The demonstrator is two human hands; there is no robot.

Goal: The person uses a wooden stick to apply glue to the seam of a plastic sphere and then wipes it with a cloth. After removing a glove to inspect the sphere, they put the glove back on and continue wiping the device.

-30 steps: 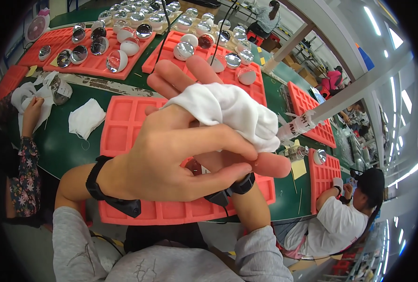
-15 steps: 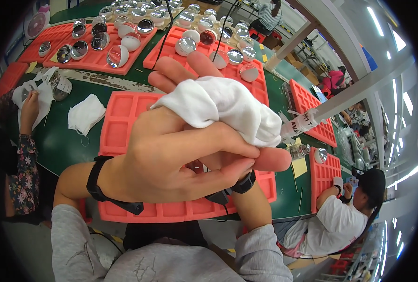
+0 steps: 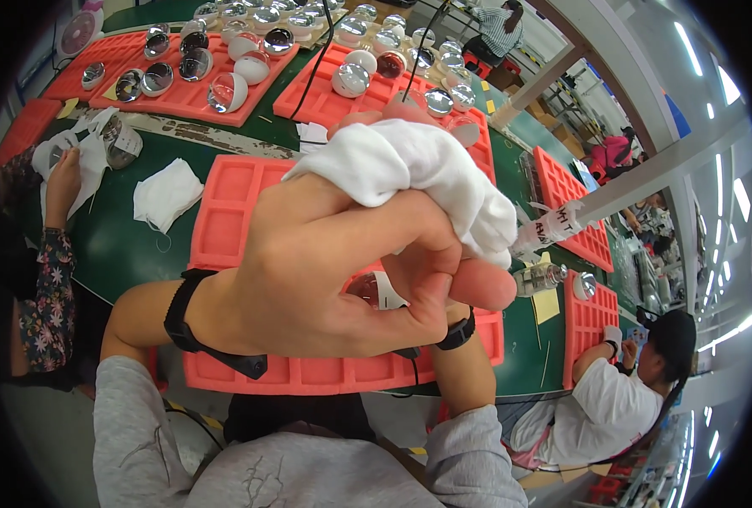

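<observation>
Both hands are held close above the red tray (image 3: 223, 212): a white cloth (image 3: 418, 169) is gripped by the left hand (image 3: 325, 271), and the right hand (image 3: 418, 279) is mostly hidden, its grip unclear, beside a glass dome (image 3: 374, 289).

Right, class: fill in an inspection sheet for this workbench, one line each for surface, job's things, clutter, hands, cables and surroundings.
Surface: green bench top, largely covered by red foam trays.
Job's things: white cloth bunched over a small shiny item, mostly hidden.
Clutter: folded white cloth; glossy domes filling the far trays; yellow note.
Hands: left hand wrapped around the cloth; right hand mostly hidden behind it, fingertip showing.
Cables: two dark cables hanging over the far trays.
Surroundings: co-workers seated at left and lower right.
</observation>
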